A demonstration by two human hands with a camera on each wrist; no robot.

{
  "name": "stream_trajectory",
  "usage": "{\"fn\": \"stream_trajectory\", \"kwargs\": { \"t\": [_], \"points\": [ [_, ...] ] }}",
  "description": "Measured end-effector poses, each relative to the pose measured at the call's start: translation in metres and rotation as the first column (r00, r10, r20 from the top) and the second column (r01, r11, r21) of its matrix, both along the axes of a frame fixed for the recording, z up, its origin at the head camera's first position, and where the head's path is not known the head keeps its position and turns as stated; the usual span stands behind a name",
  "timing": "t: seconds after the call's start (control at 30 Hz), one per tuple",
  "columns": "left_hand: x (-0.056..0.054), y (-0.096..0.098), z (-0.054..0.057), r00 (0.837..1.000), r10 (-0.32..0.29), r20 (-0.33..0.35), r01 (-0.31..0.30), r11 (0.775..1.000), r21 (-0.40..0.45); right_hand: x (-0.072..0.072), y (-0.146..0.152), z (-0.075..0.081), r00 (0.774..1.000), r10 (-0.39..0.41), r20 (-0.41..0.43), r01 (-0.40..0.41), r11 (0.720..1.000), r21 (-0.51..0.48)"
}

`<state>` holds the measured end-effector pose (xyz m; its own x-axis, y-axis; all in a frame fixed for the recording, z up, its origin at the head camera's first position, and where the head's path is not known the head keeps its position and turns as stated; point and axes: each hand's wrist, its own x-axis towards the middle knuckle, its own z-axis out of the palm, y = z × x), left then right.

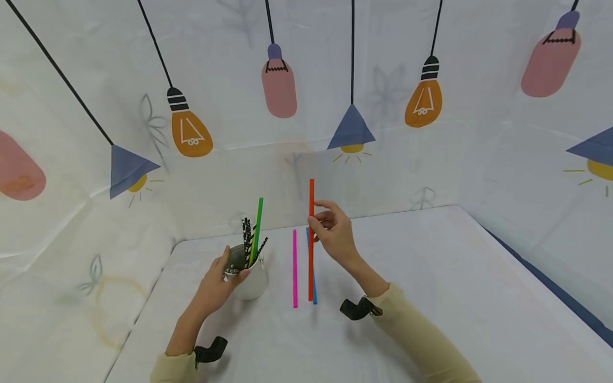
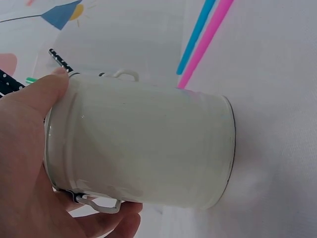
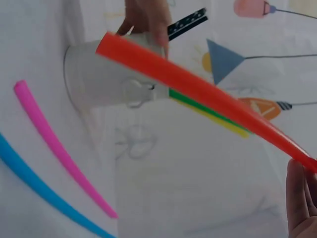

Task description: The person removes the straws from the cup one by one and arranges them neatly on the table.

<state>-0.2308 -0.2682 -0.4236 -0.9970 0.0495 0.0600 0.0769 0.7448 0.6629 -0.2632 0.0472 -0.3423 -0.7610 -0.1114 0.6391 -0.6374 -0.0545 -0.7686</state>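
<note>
Backdrop (image 1: 225,186): lamp prints (image 1: 351,125) behind white pail (image 1: 251,288)
Left hand (image 1: 213,287): gripping it near the rim!
Right hand (image 1: 337,236): pinching red straw (image 1: 311,266), right of pail!
Table (image 1: 431,266): pink straw (image 1: 295,268), blue straw (image 1: 315,292), right of pail

Left hand (image 1: 215,285): curled round cup (image 1: 251,290). Right hand (image 1: 338,235): right of cup, raised, pinching. Forearms (image 1: 416,324): two, sleeved, nearer than cup.

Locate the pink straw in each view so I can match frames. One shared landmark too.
Head: pink straw just below centre, between the white container and blue straw.
Left wrist: pink straw at top, right of centre, beside the blue straw.
Right wrist: pink straw at left, slanting down rightward.
Shared landmark: the white container.
</note>
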Motion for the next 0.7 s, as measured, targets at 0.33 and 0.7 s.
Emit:
{"fn": "stream_trajectory", "kwargs": {
  "t": [0.33, 0.7],
  "points": [
    [-0.001, 0.000, -0.001, 1.000, 0.003, -0.016, -0.003, 1.000, -0.008, -0.047, 0.015, -0.053, 0.983, -0.090, 0.159, 0.081, 0.995, 0.059],
    [-0.001, 0.000, -0.002, 1.000, 0.007, -0.028, -0.008, 1.000, -0.017, -0.070, 0.025, -0.092, 0.924, -0.183, 0.337, 0.119, 0.972, 0.202]
  ]
}}
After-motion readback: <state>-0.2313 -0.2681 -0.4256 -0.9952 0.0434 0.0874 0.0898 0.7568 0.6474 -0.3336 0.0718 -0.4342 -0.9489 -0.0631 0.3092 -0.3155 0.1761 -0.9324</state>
